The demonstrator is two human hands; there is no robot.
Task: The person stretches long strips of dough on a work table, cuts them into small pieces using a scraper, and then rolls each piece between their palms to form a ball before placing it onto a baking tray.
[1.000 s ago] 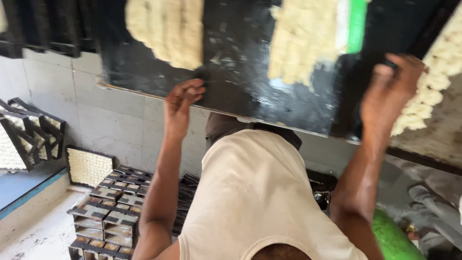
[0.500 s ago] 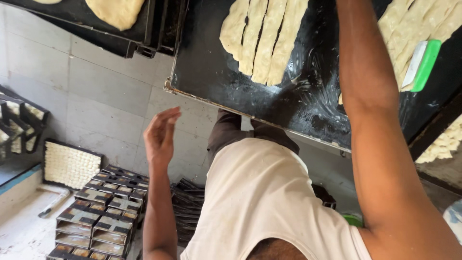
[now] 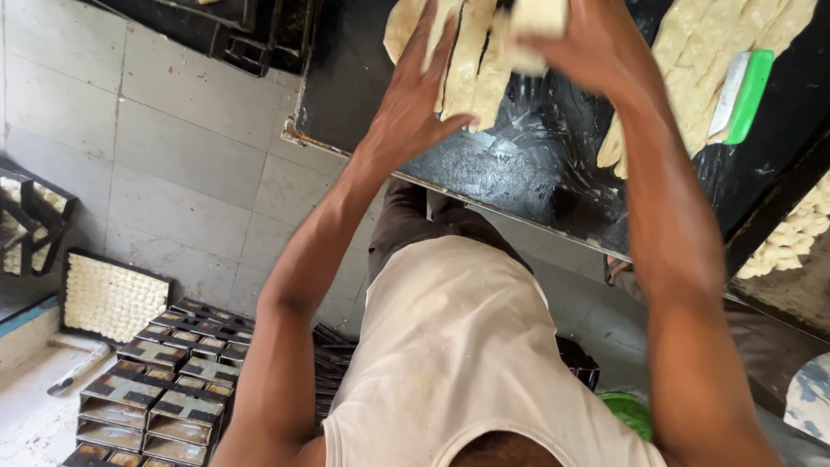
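Note:
A black oiled tray (image 3: 519,164) fills the upper middle of the head view and carries pale dough strips (image 3: 471,65). My left hand (image 3: 415,95) is spread flat, its fingers lying on the near ends of those strips. At the top edge my right hand (image 3: 584,39) grips a pale piece of dough (image 3: 538,22) just above the same strips. More dough strips (image 3: 692,78) lie to the right, with a green-handled scraper (image 3: 742,91) on them.
Stacked metal loaf tins (image 3: 164,389) stand at lower left on the floor. A tray of small dough pieces (image 3: 108,298) leans near the tiled wall (image 3: 164,173). Another tray with dough (image 3: 791,238) sits at right. A green object (image 3: 627,413) lies low by my waist.
Both hands have come up onto the tray. The left hand rose from beside my body to the dough strips, and the right hand now grips a piece of dough.

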